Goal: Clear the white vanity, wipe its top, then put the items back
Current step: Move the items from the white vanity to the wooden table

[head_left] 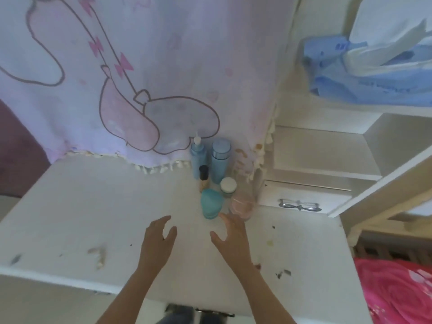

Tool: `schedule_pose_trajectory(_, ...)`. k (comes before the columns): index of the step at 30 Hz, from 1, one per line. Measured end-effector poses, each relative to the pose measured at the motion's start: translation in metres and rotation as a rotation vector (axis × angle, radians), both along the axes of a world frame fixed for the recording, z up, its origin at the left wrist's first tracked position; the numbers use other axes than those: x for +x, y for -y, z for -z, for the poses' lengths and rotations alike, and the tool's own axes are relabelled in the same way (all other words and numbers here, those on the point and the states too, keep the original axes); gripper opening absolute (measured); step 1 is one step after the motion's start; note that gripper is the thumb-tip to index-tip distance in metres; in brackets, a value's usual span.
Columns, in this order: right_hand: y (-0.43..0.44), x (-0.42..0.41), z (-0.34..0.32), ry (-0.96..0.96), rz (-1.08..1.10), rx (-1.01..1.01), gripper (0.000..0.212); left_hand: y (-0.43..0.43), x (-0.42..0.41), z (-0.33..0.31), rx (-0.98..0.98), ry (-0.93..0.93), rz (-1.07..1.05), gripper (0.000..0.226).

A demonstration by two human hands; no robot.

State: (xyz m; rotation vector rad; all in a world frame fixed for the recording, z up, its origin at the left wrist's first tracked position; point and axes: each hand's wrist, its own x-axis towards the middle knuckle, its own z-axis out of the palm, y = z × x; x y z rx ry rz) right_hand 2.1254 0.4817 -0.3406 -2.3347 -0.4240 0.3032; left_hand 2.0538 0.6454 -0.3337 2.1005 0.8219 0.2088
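I am holding both hands out over the white bench (pixel 93 206), backs up and fingers spread, gripping nothing. My left hand (pixel 159 239) is hovering above bare top. My right hand (pixel 231 237) is hovering with its fingertips just beside a teal heart-shaped case (pixel 212 204); I cannot tell whether they are touching it. Dark specks are dotting the top around my wrists. A clear pink jar (pixel 242 205) is sitting just right of the case. Behind them, a white-lidded jar (pixel 228 185) and a small black-capped bottle (pixel 203 176) are standing upright. Farthest back, two tall blue bottles (pixel 221 160) are standing against a hanging cartoon cloth (pixel 140 66).
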Motion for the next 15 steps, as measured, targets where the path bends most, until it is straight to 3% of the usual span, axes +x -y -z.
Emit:
schedule_pose_trajectory(5,-0.017,0.021,0.008,0.011,-0.009,0.048,0.087,-0.015,0.043,0.002,-0.075,-0.032,-0.005,0.035)
schedule_pose_trajectory(10,-0.027,0.034,0.006,-0.052,0.043,-0.006,0.094,-0.021,0.106,-0.004,-0.142,-0.04,0.137,0.041)
schedule_pose_trajectory(15,-0.046,0.034,0.01,-0.059,0.128,-0.01,0.074,-0.016,0.151,-0.007,-0.183,-0.028,0.23,0.033)
